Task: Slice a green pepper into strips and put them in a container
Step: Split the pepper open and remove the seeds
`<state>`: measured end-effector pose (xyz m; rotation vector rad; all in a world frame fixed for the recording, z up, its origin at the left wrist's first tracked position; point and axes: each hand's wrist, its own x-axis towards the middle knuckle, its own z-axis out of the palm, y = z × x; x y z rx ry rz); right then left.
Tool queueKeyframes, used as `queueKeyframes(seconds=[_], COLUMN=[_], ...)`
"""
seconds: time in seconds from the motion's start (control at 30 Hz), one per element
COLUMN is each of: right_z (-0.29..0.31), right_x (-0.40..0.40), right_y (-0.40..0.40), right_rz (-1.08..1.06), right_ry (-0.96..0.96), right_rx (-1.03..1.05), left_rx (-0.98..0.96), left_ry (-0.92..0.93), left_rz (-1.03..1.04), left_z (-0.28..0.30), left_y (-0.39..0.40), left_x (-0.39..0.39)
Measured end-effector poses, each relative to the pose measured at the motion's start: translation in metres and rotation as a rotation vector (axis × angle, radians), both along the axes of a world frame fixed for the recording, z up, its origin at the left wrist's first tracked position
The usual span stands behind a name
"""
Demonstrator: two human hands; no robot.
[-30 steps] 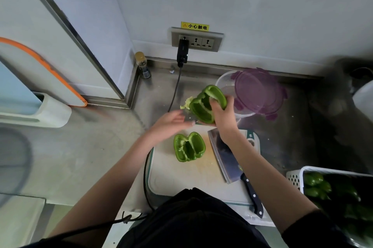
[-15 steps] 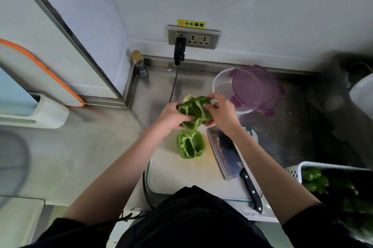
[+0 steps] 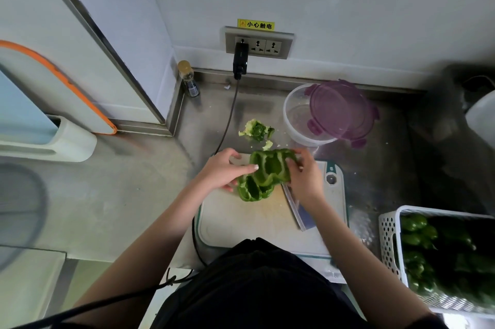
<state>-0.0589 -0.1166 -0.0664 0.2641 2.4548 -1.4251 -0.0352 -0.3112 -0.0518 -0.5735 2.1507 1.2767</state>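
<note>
Both hands hold one green pepper half [image 3: 270, 167], cut side up, just above the far end of the white cutting board [image 3: 241, 224]. My right hand [image 3: 304, 176] grips its right edge. My left hand [image 3: 223, 173] holds its left edge, thumb lying across the cut face. The other pepper half [image 3: 250, 190] lies on the board beneath it. The pulled-out core with seeds [image 3: 255, 130] sits on the steel counter behind the board. A cleaver [image 3: 297, 210] lies on the board, partly hidden by my right forearm. The clear round container [image 3: 297, 119] stands at the back right.
A purple lid [image 3: 342, 108] leans over the container. A white basket of green peppers [image 3: 439, 256] stands at the right. A black cable [image 3: 227, 119] runs from the wall socket past the board's left side. A small bottle [image 3: 188, 79] stands in the back corner.
The core has come out of the held half and now lies on the counter behind the board. Both hands have lowered the half toward the board, over the other half.
</note>
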Motion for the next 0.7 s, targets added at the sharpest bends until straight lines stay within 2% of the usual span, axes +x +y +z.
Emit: queueKeyframes(seconds=[0.1,0.17,0.3,0.4,0.5,0.57,0.7], right_z=[0.004,0.006,0.004,-0.006,-0.011,-0.008,0.012], right_x=[-0.003,-0.007,-0.007,0.010,0.025,0.024,0.000], right_y=[0.020,0.031,0.047,0.052,0.040,0.030,0.011], right_rz=[-0.168,-0.153,0.070,0.247,0.386,0.472,0.415], right_ry=[0.111,0.100,-0.089,-0.176,-0.295,-0.254,-0.028], right_rx=[0.069,0.102,0.142,0.169,0.084,0.118,0.139], left_rx=[-0.169,-0.171,-0.122,-0.149,-0.181,-0.198,-0.188], left_ry=[0.024,-0.012,-0.019,0.082,0.217,0.280,0.333], left_rz=[-0.110,-0.129,-0.060,0.015,0.067,0.031,-0.023], left_z=[-0.010,-0.018,-0.033,-0.037,-0.029,-0.023,-0.013], left_y=[-0.002,0.003,0.007,-0.004,-0.014,-0.017,-0.015], left_x=[0.005,0.007,0.004,0.005,0.004,0.001,-0.001])
